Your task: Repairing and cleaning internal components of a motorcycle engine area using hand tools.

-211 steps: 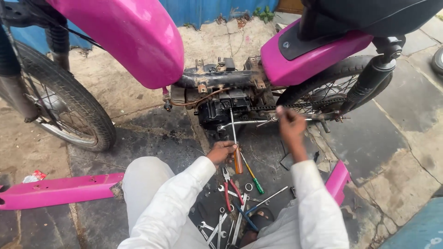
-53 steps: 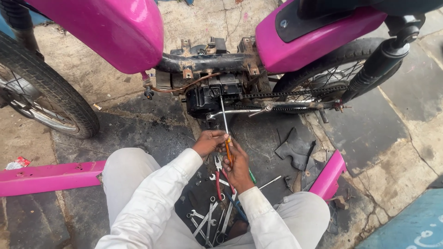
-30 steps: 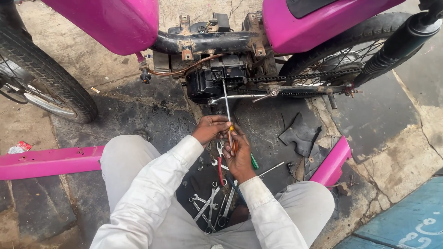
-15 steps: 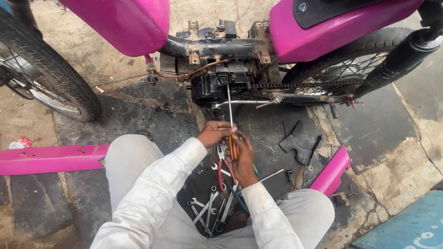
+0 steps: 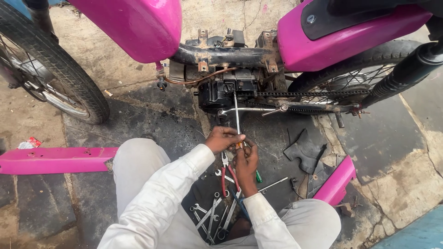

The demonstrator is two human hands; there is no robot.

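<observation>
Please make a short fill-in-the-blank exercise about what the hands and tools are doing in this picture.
1. Both hands, the left hand and the right hand, grip one long ____.
2. Its shaft points up at the motorcycle's black ____.
3. The wrenches lie between the person's ____.

Missing words: screwdriver; engine; legs

Even, soft daylight lit the scene, bright without hard shadows. A dim shade lay under the engine, where the oily ground was darkest. Left of the engine, the pink tank carried a mild sheen. Focus was sharp at the centre; the wide lens bent the edges slightly.
</observation>
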